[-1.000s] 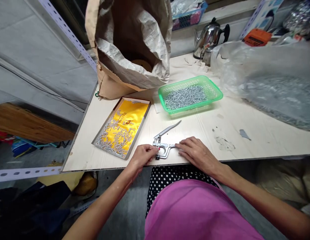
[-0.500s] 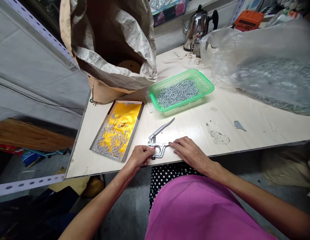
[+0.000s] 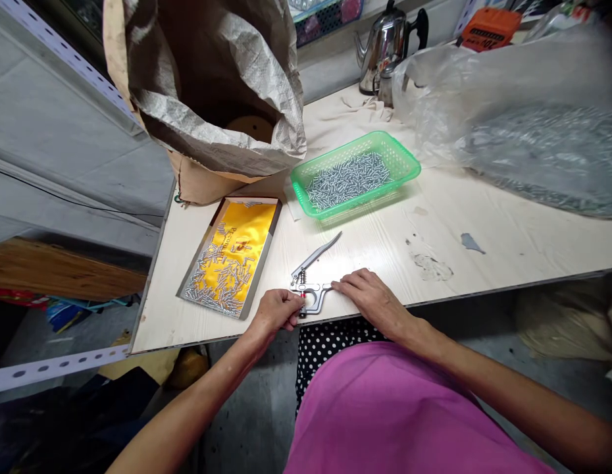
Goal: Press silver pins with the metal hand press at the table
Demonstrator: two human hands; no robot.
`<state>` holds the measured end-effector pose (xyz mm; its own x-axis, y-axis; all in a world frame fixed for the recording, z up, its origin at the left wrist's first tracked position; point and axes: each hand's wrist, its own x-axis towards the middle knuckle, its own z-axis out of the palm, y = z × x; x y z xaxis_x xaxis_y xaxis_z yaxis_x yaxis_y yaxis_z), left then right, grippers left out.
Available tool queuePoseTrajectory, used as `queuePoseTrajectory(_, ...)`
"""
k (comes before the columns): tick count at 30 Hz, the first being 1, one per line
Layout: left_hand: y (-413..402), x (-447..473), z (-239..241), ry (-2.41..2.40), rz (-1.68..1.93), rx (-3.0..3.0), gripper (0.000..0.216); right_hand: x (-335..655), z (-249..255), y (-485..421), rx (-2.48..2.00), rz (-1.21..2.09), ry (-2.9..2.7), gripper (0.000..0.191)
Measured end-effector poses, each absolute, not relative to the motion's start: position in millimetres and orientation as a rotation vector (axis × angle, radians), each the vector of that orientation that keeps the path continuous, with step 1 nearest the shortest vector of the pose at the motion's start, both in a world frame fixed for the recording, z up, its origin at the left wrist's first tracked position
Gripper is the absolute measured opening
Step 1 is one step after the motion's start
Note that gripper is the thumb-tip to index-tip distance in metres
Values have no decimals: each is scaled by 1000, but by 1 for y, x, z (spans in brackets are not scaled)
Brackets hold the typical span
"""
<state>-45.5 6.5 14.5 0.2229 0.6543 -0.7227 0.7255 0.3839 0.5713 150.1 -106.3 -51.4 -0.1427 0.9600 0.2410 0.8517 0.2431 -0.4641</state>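
Note:
A silver hand press tool [image 3: 313, 289] lies at the near edge of the pale wooden table [image 3: 508, 243], its upper lever raised toward the back. My left hand [image 3: 275, 311] pinches at the tool's jaw end, fingers closed there; what it pinches is too small to tell. My right hand [image 3: 370, 297] rests flat on the tool's lower handle and holds it down. A yellow-lined flat box [image 3: 231, 253] with several small metal pins lies to the left. A green plastic basket [image 3: 399, 158] full of the same pins stands behind the tool.
A big open paper sack [image 3: 207, 99] stands at the back left. A large clear plastic bag of metal parts [image 3: 528, 125] fills the right side. A steel kettle [image 3: 387, 46] stands at the back. The table's left edge drops to the floor beside a perforated metal shelf rail [image 3: 49, 365].
Only the camera view shifted a little; both hands stay at the press tool in the same grip.

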Motion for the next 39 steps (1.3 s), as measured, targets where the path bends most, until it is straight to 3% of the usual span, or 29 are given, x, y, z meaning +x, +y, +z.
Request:
queuePoseTrajectory(14, 2, -56, 5, 1427, -160, 1146, 30, 143, -42, -107, -1803, 59, -2147, 26)
queuePoseTrajectory(21, 6, -57, 4, 1401, -191, 1137, 35, 154, -31, -101, -1727, 255, -2127, 19)
queuePoseTrajectory(23, 5, -57, 4, 1409, -182, 1131, 35, 164, -28, -92, -1656, 296, -2154, 32)
queuePoseTrajectory(27, 3, -57, 5, 1425, -183, 1125, 33, 183, -29, -62, -1607, 258, -2314, 87)
queuePoseTrajectory(29, 2, -57, 5, 1420, -174, 1127, 33, 188, -32, -47, -1587, 264, -2378, 98)
queuePoseTrajectory(33, 2, -58, 5, 1419, -174, 1133, 33, 188, -32, -28, -1577, 232, -2445, 101)
queuePoseTrajectory(39, 2, -56, 5, 1423, -186, 1126, 31, 182, -24, -28, -1636, 176, -2510, 79)
